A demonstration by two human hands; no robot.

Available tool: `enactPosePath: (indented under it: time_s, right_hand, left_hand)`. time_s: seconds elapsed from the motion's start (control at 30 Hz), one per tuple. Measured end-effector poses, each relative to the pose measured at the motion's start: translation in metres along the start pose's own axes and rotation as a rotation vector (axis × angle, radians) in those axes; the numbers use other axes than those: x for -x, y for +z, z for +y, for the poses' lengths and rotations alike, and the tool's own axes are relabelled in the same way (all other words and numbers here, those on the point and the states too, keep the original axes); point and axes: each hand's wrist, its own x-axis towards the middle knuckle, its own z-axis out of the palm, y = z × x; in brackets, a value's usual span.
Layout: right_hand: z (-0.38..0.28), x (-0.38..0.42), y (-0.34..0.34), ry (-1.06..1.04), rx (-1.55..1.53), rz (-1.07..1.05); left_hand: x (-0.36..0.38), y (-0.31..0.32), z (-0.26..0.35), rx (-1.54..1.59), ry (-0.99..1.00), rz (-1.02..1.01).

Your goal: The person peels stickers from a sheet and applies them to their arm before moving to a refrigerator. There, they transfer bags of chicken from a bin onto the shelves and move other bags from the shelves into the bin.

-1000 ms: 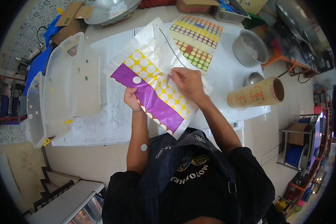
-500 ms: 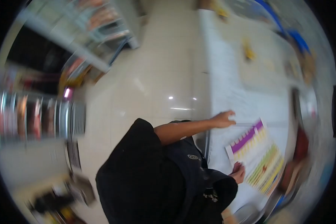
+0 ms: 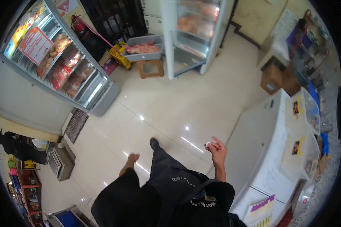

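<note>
My right hand (image 3: 217, 150) is raised over the floor beside the white chest freezer (image 3: 254, 132). Thumb and fingers pinch a small round white object (image 3: 207, 144); another finger points outward. Lower on the left, my left hand (image 3: 132, 158) hangs above the tiles, small and somewhat blurred, so its finger pose is unclear. A printed sheet (image 3: 260, 212) with a purple band lies on the freezer top at the lower right. Two clear bins (image 3: 301, 151) with yellow-edged labels stand farther along that top.
A display fridge (image 3: 64, 56) with packed meat is at the upper left, another (image 3: 195, 34) at the top. Between them, a grey tray (image 3: 144, 48) of meat sits on a brown stool (image 3: 150, 69). Cardboard boxes (image 3: 271, 78) stand beyond the freezer; a scale (image 3: 56, 164) is at left.
The view has swung left, away from the freezer top. Both hands have moved off the area around the sheet and now hang over the floor; the small white object shows clearly in my right hand.
</note>
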Motion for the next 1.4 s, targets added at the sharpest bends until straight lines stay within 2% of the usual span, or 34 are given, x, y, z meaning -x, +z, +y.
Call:
enactPosePath:
  time_s: [0.03,0.07,0.1,0.17,0.2,0.23,0.27,0.3,0.37,0.4,0.43,0.5,0.53,0.6,0.63,0.67,0.7,0.77,0.83,0.9,1.0,1.13,1.23,1.3,1.33,1.4]
  right_hand:
    - [0.038,-0.027,0.015,0.010,0.152,-0.044]
    - [0.084,-0.053,0.018,0.019,0.306,-0.082]
    - [0.125,-0.073,0.024,0.122,0.336,-0.038]
    - [0.187,-0.082,-0.003,0.339,0.521,0.057]
    - [0.199,-0.076,-0.017,0.508,0.817,0.145]
    - [0.216,-0.070,-0.053,0.631,0.741,0.158]
    - [0.226,-0.076,-0.067,0.746,0.659,0.167]
    - [0.217,-0.094,-0.047,0.736,0.658,0.283]
    - [0.185,-0.104,-0.017,0.733,0.669,0.532]
    - [0.186,-0.118,-0.001,0.677,0.634,0.519]
    - [0.183,-0.144,0.026,0.622,0.599,0.508]
    - [0.172,-0.210,0.101,0.499,0.505,0.430]
    - [0.172,-0.249,0.148,0.434,0.441,0.365]
    - [0.181,-0.340,0.234,0.357,0.329,0.204]
    - [0.187,-0.390,0.281,0.402,0.335,0.178]
    - [0.192,-0.434,0.325,0.381,0.308,0.081]
    - [0.194,-0.476,0.370,0.397,0.335,0.003]
    - [0.197,-0.538,0.448,0.281,0.273,-0.106]
    - [0.172,-0.584,0.524,0.308,0.213,-0.113]
    - [0.176,-0.608,0.571,0.325,0.180,-0.065]
    - [0.193,-0.633,0.612,0.423,0.235,-0.037]
    - [0.217,-0.657,0.637,0.384,0.293,-0.008]
    - [0.222,-0.669,0.664,0.383,0.365,0.085]
    - [0.230,-0.682,0.686,0.287,0.411,0.130]
    - [0.239,-0.685,0.696,0.320,0.325,0.162]
    - [0.256,-0.692,0.713,0.374,0.164,0.213]
  left_hand:
    - [-0.001,-0.033,-0.038,0.294,-0.187,-0.384]
    - [0.012,-0.057,-0.041,0.350,-0.182,-0.320]
    - [0.035,-0.087,-0.038,0.404,-0.173,-0.256]
    - [0.002,-0.112,-0.049,0.724,-0.246,-0.116]
    - [-0.008,-0.136,-0.039,0.866,-0.284,-0.078]
    - [-0.017,-0.159,-0.029,1.004,-0.194,-0.094]
    - [-0.032,-0.191,-0.001,1.026,-0.220,-0.119]
    - [-0.043,-0.227,0.025,1.073,-0.098,-0.190]
    - [-0.112,-0.274,0.079,1.038,0.119,-0.092]
    - [-0.139,-0.309,0.113,0.988,0.140,-0.127]
    - [-0.163,-0.337,0.145,1.051,0.282,-0.093]
    - [-0.182,-0.417,0.224,1.065,0.326,-0.135]
    - [-0.205,-0.447,0.252,1.048,0.390,-0.120]
    - [-0.273,-0.490,0.291,0.760,0.519,0.101]
    - [-0.307,-0.509,0.318,0.622,0.582,0.208]
    - [-0.309,-0.538,0.343,0.465,0.623,0.403]
    - [-0.318,-0.569,0.370,0.381,0.624,0.419]
    - [-0.343,-0.611,0.407,0.202,0.613,0.409]
    - [-0.394,-0.635,0.442,-0.016,0.680,0.477]
    - [-0.440,-0.649,0.472,-0.143,0.912,0.525]
    - [-0.509,-0.656,0.518,-0.444,1.335,0.705]
    - [-0.570,-0.664,0.555,-0.919,1.563,0.307]
    - [-0.575,-0.675,0.563,-0.611,1.467,-0.069]
    - [-0.588,-0.684,0.567,-0.587,1.681,0.044]
    - [-0.590,-0.686,0.560,-0.557,1.779,0.090]
    - [-0.593,-0.684,0.556,-0.582,1.808,0.065]
